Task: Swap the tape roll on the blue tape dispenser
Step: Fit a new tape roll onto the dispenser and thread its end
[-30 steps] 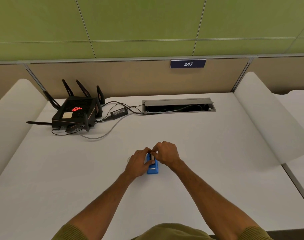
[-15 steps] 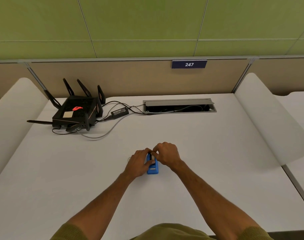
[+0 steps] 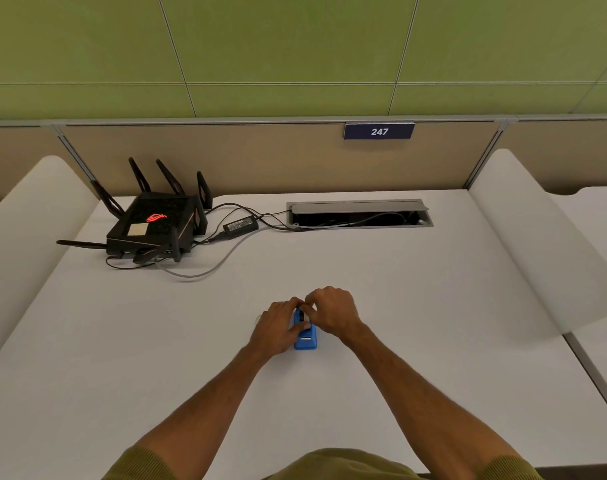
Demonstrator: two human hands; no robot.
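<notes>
A small blue tape dispenser stands on the white desk in front of me, its cutter end toward me. My left hand wraps its left side, thumb on the body. From the right, my right hand pinches the tape roll at the dispenser's far top. Only a pale sliver of the roll shows between the fingers. A faint clear ring, maybe a second roll, peeks out left of my left hand.
A black router with antennas sits at the back left, its cables and power brick running to an open cable tray. White curved dividers flank the desk on both sides.
Both hands stay on the dispenser in the same place. Only the head camera has shifted slightly.
</notes>
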